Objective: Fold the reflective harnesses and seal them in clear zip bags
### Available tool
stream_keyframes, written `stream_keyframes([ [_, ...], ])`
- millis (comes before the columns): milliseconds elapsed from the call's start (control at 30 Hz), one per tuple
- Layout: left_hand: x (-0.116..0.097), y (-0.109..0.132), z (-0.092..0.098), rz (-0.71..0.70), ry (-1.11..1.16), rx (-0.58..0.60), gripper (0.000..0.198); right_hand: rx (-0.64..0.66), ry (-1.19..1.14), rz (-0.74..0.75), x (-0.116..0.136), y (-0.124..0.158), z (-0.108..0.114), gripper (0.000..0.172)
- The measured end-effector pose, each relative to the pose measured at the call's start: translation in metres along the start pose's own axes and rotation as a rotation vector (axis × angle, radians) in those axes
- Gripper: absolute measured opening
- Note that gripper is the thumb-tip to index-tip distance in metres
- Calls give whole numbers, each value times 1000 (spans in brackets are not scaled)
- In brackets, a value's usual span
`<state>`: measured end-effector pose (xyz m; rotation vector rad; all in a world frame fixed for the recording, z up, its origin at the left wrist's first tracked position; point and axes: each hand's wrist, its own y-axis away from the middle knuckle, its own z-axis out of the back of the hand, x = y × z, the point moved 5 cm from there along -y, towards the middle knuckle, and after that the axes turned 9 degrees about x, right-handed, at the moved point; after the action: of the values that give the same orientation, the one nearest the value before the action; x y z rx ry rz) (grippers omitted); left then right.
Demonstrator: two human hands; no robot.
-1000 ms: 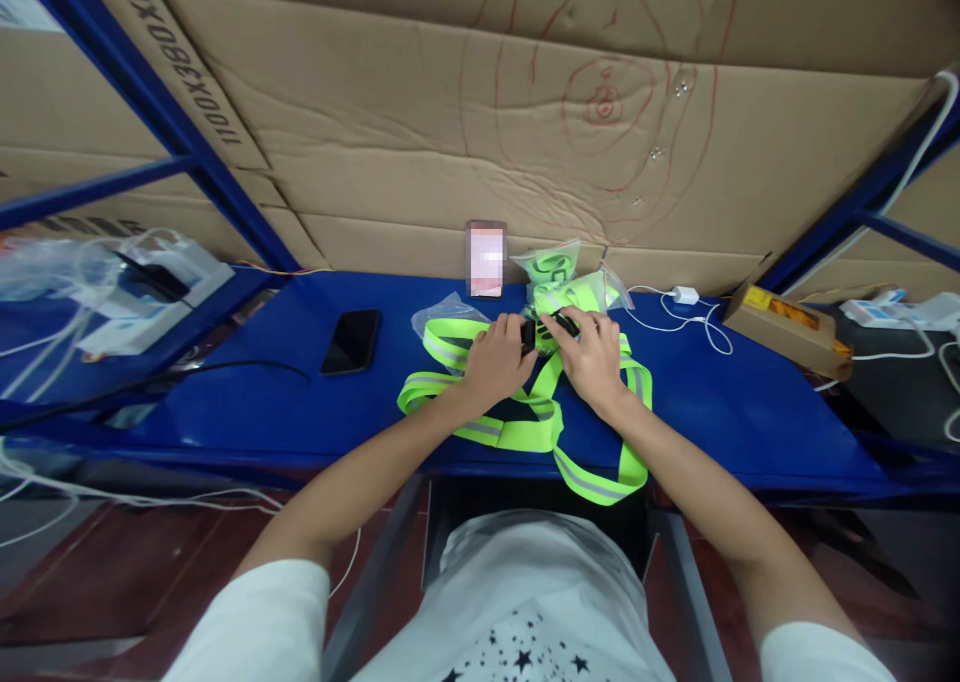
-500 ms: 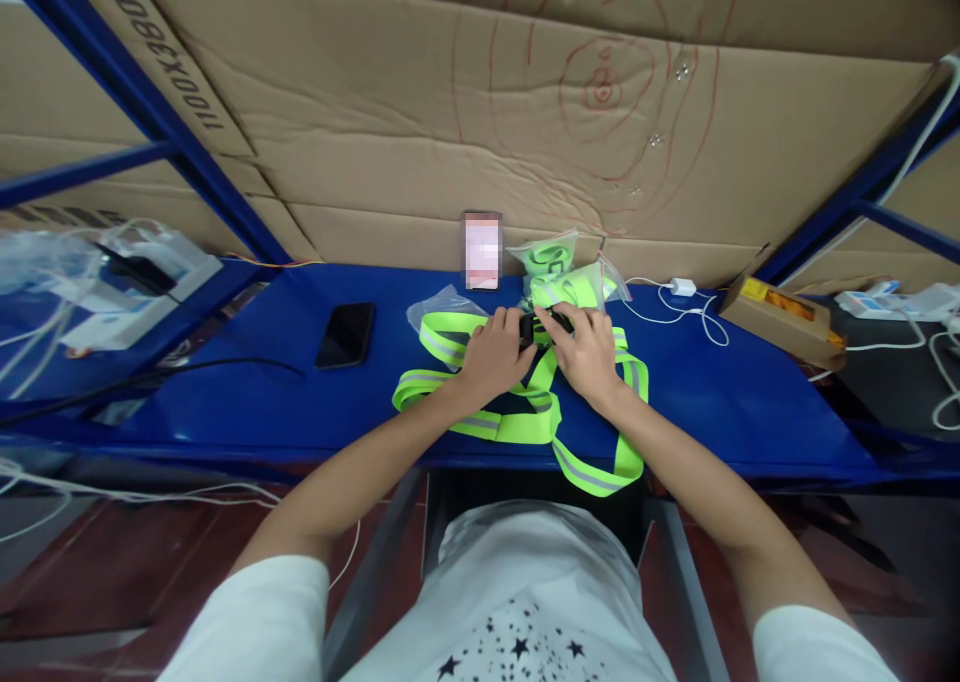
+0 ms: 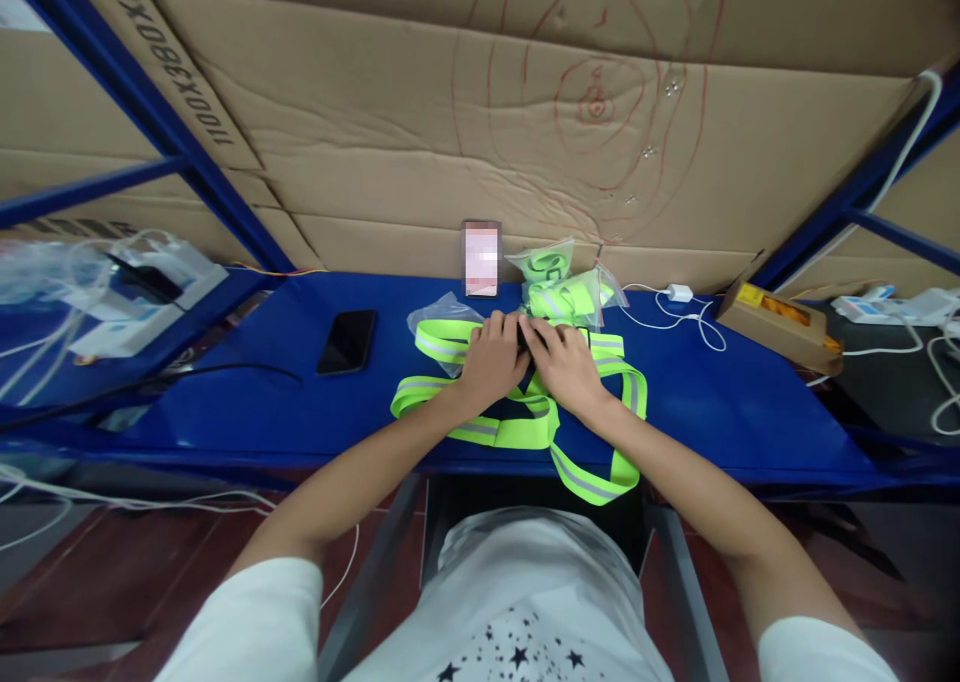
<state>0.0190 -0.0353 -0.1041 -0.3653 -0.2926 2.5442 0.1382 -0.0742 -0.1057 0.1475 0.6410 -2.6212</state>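
A neon yellow-green reflective strap harness [image 3: 525,433] with grey stripes lies in loops on the blue table. At its far side, my left hand [image 3: 489,360] is closed around a black buckle [image 3: 524,337], mostly covered by the fingers. My right hand [image 3: 568,370] grips the buckle from the other side, its fingertips touching those of the left. Loops of the strap spread out to the left of my left hand and below my right one. Just beyond the hands are clear bags [image 3: 562,297] holding more folded neon straps.
A lit phone [image 3: 481,260] leans against the cardboard wall [image 3: 360,162]. Another, dark phone [image 3: 346,342] lies to the left. An empty-looking clear bag [image 3: 442,314] sits behind the strap. On the right are a white charger [image 3: 680,293] with cable and an open cardboard box [image 3: 780,327].
My right hand has moved left against my left hand, bringing the black buckle parts together. Less of the buckle shows now. The camera view has tilted slightly.
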Motion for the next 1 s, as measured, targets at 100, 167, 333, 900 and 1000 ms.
stream_keyframes([
  [100,1,-2,-3,-28,77,-42,30,3,-43,61,3,-1,-6,67],
  [167,3,-3,-6,-50,119,-66,35,3,-76,99,3,-1,-10,70],
  [333,9,-4,-14,-119,204,-122,63,10,-143,139,3,1,-12,81],
  [900,17,-9,9,-549,542,-73,106,36,-618,132,-22,-2,5,97],
  [1000,17,-7,19,-580,551,-129,102,73,-655,88,-33,-3,10,104],
])
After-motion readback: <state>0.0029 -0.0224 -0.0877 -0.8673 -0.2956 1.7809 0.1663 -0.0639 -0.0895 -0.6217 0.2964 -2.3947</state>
